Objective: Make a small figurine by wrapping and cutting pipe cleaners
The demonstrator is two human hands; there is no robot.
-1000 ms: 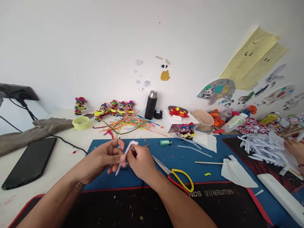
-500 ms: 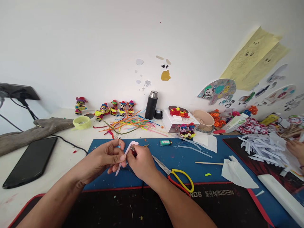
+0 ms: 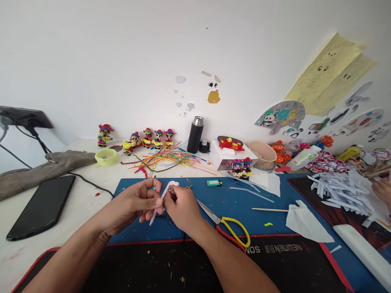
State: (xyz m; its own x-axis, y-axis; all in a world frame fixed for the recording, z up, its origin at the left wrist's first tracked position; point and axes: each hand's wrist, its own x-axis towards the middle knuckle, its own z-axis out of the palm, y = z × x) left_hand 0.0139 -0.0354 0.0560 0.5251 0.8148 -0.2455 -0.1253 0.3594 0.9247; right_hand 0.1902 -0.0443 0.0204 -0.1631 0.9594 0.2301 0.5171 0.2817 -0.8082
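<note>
My left hand (image 3: pixel 139 203) is closed, pinching a pale pink pipe cleaner (image 3: pixel 165 191) between thumb and fingers. The stem is bent over at its top, and its lower end sticks out below the fingers. Right beside it, my right hand (image 3: pixel 183 207) is wrapped round a small dark red lighter (image 3: pixel 172 193) with a metal top, close to the bent end; most of its body is hidden. Scissors (image 3: pixel 218 219) with yellow and red handles lie partly open on the blue mat (image 3: pixel 195 191), just right of my right hand.
Loose coloured pipe cleaners (image 3: pixel 174 158) and several small figures (image 3: pixel 148 138) lie behind the mat. A black flask (image 3: pixel 195 135) stands by the wall near a white box (image 3: pixel 216 156). A phone (image 3: pixel 41 207) is at left. At far right a co-worker's hand (image 3: pixel 383 191) is near paper strips (image 3: pixel 343 189).
The whole view has shifted very slightly. Both hands keep the same hold and almost the same position.
</note>
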